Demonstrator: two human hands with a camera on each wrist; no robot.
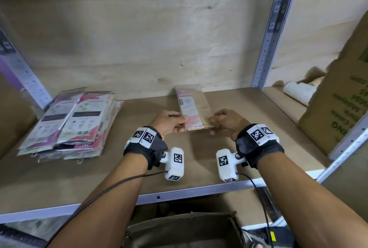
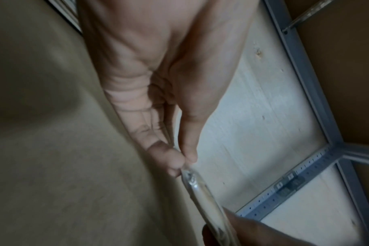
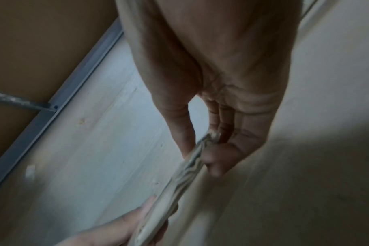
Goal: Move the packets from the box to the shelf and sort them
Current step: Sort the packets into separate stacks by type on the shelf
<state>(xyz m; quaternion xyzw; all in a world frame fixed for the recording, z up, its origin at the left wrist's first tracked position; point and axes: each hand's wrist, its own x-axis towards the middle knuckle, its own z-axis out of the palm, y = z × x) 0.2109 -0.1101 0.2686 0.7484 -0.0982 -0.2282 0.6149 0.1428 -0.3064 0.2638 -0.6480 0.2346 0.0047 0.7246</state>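
Packet (image 1: 192, 108) held over the middle of the shelf (image 1: 229, 164), near its back board. Left hand (image 1: 168, 121) pinches the packet's near-left corner between thumb and fingers; right hand (image 1: 227, 121) pinches its near-right corner likewise. Stack of packets (image 1: 69, 124) lies at far left. Cardboard box (image 1: 342, 98) stands at right.

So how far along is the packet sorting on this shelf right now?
Done: a pile of packets already lies at the shelf's left end. In hand: the left hand and right hand each pinch the near end of a pink and brown packet in the middle of the shelf, apart from the pile. Left: how many remain can't be told, because the box's contents aren't visible.
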